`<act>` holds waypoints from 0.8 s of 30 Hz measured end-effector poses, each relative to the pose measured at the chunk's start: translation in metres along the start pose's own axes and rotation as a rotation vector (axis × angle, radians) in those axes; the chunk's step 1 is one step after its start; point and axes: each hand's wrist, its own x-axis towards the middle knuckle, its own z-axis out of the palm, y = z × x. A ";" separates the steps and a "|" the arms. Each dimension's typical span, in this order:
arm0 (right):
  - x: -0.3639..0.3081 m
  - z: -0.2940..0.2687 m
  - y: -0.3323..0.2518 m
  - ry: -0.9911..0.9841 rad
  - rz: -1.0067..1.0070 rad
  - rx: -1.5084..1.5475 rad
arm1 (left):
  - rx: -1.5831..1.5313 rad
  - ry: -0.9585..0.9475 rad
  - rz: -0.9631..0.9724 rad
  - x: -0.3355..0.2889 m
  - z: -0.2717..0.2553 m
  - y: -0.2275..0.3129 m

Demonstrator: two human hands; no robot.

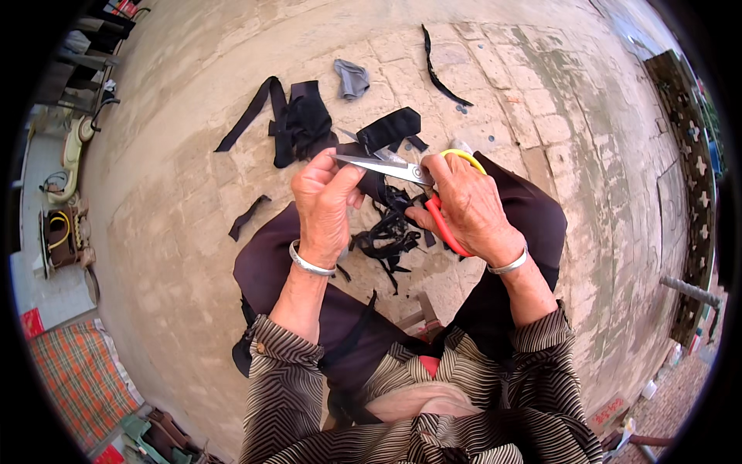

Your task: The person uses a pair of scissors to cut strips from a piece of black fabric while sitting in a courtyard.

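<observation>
Gripping a pair of steel-bladed scissors with red and yellow plastic handles (421, 185), the right hand (468, 209) has its fingers closed through the handle loops, and the blades point left, nearly shut. Opposite it, the left hand (325, 203) pinches a narrow strip of black fabric (376, 185) between thumb and fingertips, holding it right at the blade tips. Each wrist carries a silver bangle. Below the hands a loose bunch of cut black fabric strips (390, 236) hangs over the lap, which is covered by dark maroon cloth (270, 267).

Farther out, on the pale stone-paved ground (178, 178), lies a heap of black fabric pieces (297, 120) with a long strip trailing left, and a folded black piece (390, 127) sits just behind the scissor blades. A small grey cloth scrap (352, 79) rests beyond them, a curved black strip (440, 73) lies further right, and a short black scrap (247, 216) lies left of the knee. A checked orange mat (77, 375) shows at the lower left edge.
</observation>
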 end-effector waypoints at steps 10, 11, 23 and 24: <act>0.001 0.004 0.000 0.006 -0.012 0.011 | 0.032 -0.051 -0.012 -0.003 0.002 0.003; 0.001 0.005 0.000 0.017 -0.017 0.016 | 0.031 -0.052 -0.013 -0.003 0.002 0.003; 0.002 0.006 -0.001 0.030 -0.017 0.040 | 0.121 -0.057 0.005 -0.006 0.007 0.000; 0.002 0.006 0.000 0.020 -0.007 0.035 | 0.104 -0.062 -0.015 -0.006 0.009 0.002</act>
